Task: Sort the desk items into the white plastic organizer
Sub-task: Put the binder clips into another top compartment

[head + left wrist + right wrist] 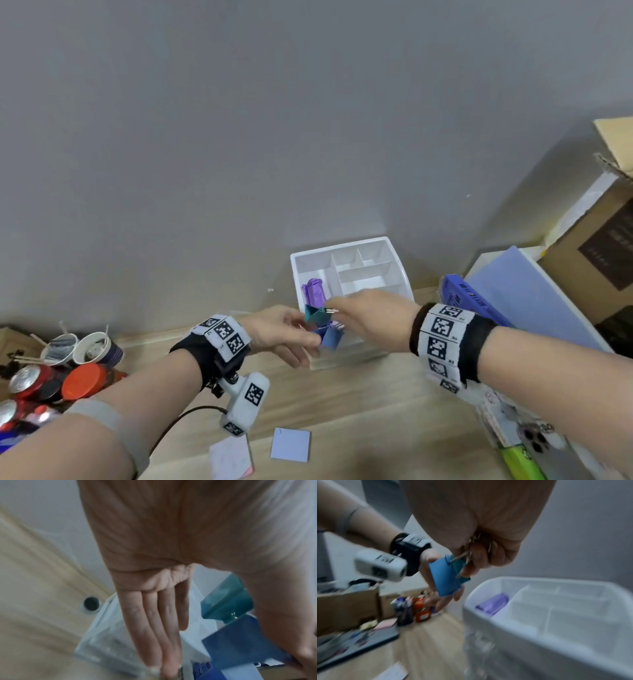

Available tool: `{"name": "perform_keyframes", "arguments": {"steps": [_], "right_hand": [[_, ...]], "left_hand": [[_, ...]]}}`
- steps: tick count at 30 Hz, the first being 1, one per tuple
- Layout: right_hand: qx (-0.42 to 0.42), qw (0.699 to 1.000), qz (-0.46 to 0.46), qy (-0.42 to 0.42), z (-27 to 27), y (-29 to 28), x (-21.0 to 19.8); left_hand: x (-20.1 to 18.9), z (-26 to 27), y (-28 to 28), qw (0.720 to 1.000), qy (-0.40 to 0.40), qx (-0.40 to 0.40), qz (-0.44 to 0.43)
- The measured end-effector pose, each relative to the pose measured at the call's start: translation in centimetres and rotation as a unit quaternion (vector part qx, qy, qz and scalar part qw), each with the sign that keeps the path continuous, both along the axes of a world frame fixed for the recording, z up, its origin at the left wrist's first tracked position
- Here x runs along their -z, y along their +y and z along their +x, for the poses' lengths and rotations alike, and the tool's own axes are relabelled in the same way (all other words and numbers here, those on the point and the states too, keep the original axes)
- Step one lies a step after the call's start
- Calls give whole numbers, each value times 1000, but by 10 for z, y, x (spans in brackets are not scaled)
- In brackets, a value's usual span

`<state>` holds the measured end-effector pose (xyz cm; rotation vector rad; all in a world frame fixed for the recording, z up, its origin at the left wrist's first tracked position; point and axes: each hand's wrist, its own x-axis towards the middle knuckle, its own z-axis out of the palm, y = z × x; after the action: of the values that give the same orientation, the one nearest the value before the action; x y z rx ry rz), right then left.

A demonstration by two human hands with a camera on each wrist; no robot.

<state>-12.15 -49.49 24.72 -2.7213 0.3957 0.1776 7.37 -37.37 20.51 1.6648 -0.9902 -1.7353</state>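
Note:
The white plastic organizer point(394, 270) point(539, 631) stands on the wooden desk against the wall, with a purple item point(313, 289) point(493, 605) in its left compartment. Just above its near left corner, my right hand point(334, 310) point(479, 557) grips the wire handles of a teal binder clip point(315, 315) point(228, 601) and a blue binder clip point(329, 337) point(444, 576). My left hand point(303, 339) has straight fingers point(154, 628) lying under and against the blue clip point(240, 645). Both wrist views are blurred.
Two sticky-note pads point(291, 444) point(231, 459) lie on the near desk. Cans, a red lid and paper cups point(97, 347) crowd the left edge. A blue box point(459, 301), a white panel and a cardboard box point(599, 240) stand to the right.

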Motion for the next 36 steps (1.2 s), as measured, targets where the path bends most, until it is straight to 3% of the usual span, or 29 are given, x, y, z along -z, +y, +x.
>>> {"name": "perform_keyframes", "arguments": {"steps": [3, 5, 7, 10, 19, 24, 30, 36], "right_hand": [[68, 994, -88, 12, 6, -48, -21], [107, 983, -138, 48, 9, -73, -22], [141, 975, -149, 89, 13, -83, -19], [160, 967, -147, 137, 20, -80, -12], [162, 961, -138, 175, 27, -61, 10], [261, 934, -99, 221, 41, -78, 1], [354, 926, -38, 128, 56, -89, 5], [305, 946, 104, 48, 57, -86, 17]], "left_hand": [[-21, 6, -18, 991, -87, -87, -46], [-23, 8, -28, 970, -199, -125, -68], [-15, 9, -35, 941, -296, -148, -72], [-1, 5, -40, 926, -349, -142, -36], [13, -2, -49, 936, -314, -149, -51], [9, -4, -48, 937, -317, -138, -45], [4, -3, -48, 937, -327, -117, -40], [3, -1, -46, 937, -330, -109, -42]]}}
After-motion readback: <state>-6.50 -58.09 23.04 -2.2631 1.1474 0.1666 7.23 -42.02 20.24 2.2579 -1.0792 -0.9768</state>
